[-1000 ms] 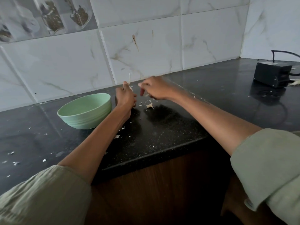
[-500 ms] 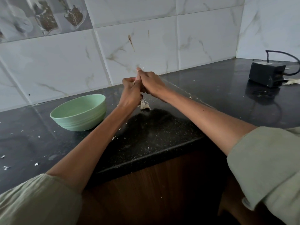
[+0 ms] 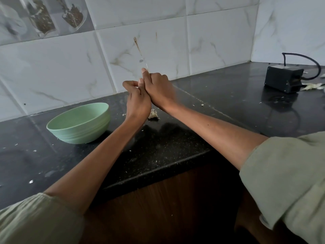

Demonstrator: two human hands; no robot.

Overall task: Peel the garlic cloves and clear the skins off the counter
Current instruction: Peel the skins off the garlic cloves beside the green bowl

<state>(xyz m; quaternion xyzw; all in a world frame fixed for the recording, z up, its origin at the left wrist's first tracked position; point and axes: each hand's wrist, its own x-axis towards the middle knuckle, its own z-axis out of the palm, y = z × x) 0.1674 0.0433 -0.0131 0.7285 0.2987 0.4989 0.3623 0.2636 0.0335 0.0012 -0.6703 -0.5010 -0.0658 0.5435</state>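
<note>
1. Head view, setting: dark speckled stone tabletop (image 3: pixel 158 150) running into a corner, white marble-look wall tiles (image 3: pixel 52 71) behind, one tile printed with spice jars (image 3: pixel 44 20), wood cabinet front below.
2. Head view, hands: left hand (image 3: pixel 138 101) and right hand (image 3: pixel 159 88) raised together above the tabletop, touching, fingers of both curled inward. A thin pale sliver, probably garlic skin (image 3: pixel 146 66), standing up from the right fingertips. Garlic clove itself hidden between the hands; presumably gripped by the left and peeled by the right, but not visible enough to confirm.
3. Head view, other things: pale green bowl (image 3: pixel 79 124) left of the hands, contents out of sight. Crumpled heap of skins (image 3: pixel 153 114) just beneath the wrists. Small white flakes (image 3: pixel 30 181) scattered widely. Black box with a cord (image 3: pixel 284 78) far right, more pale scraps (image 3: pixel 312 86) beside it.
4. Judgement on progress: peeling under way, clearing not yet begun.
5. Risks: light, dry skins likely to drift off the front edge or toward the black box during sweeping; flakes easy to miss against speckled stone; clove apt to slip from a tight pinch and roll away.
6. Writing: no brand, label or legible text anywhere.
</note>
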